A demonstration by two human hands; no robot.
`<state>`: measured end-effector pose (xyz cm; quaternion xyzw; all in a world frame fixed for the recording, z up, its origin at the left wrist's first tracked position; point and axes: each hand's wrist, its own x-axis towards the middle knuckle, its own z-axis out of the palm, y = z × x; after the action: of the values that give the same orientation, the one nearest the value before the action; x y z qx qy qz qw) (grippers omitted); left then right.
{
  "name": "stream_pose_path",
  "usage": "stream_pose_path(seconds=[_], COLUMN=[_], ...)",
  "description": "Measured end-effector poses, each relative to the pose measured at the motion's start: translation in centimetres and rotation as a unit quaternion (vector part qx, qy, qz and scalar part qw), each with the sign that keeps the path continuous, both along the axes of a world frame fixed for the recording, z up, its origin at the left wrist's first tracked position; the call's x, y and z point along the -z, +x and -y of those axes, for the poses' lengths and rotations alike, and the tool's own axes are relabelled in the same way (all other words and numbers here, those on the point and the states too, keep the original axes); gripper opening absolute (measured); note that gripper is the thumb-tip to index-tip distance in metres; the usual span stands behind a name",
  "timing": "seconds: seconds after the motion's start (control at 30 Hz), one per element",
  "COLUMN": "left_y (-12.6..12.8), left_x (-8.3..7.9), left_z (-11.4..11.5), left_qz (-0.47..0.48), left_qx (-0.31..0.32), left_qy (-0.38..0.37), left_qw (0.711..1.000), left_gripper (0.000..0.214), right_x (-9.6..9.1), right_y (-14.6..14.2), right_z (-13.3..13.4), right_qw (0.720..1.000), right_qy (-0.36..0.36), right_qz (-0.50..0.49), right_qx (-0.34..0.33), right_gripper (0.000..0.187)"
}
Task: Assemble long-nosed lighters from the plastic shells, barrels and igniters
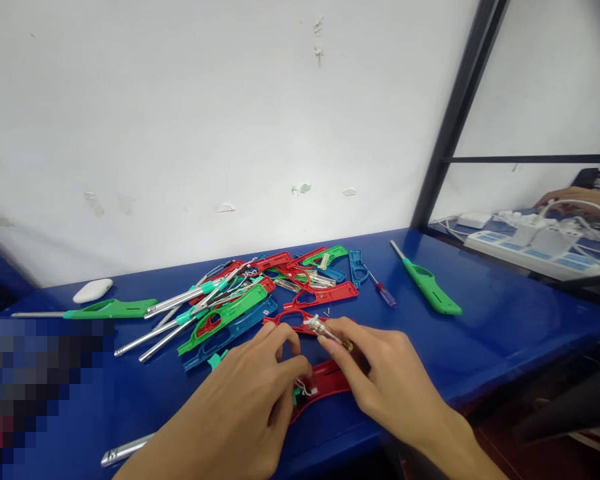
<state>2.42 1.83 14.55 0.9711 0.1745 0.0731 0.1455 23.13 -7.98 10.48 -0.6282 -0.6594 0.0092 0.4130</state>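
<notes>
My left hand (253,393) lies curled on the blue table (505,320), its fingers closed on the left end of a red lighter handle shell (325,383) with white wires at its edge. My right hand (387,377) pinches a small clear and metal part (325,329) just above that shell. Right behind my hands lies a heap of red, green and blue handle shells (260,300) and metal tubes (153,337).
An assembled green lighter (430,288) and a small screwdriver (383,291) lie at the right. Another green lighter (107,309) and a white oval object (93,290) lie at the left. A metal tube (125,450) sits near the front edge. Another person's hand (575,197) rests by a power strip (530,247).
</notes>
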Motion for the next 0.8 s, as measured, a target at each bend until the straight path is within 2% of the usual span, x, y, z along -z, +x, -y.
stream_pose_path(seconds=[0.3,0.47,0.6,0.8], left_y=[0.6,0.2,0.2,0.2], left_x=[0.8,0.0,-0.3,0.3], left_z=[-0.9,-0.2,0.0,-0.3], left_qz=[0.033,0.035,0.039,0.046], left_qx=[-0.028,0.004,0.000,-0.029], left_qy=[-0.046,-0.079,-0.071,-0.047], left_qw=[0.998,0.996,0.997,0.997], left_gripper=[0.023,0.036,0.042,0.036], right_x=[0.0,0.0,0.1,0.0], right_y=[0.0,0.1,0.1,0.0], right_z=[0.0,-0.1,-0.1,0.0], right_qw=[1.000,1.000,0.999,0.999], right_qy=[0.010,0.013,0.017,0.021], right_qz=[0.014,0.019,0.026,0.033], right_qx=[-0.014,-0.018,-0.013,-0.007], right_gripper=[0.023,0.024,0.023,0.023])
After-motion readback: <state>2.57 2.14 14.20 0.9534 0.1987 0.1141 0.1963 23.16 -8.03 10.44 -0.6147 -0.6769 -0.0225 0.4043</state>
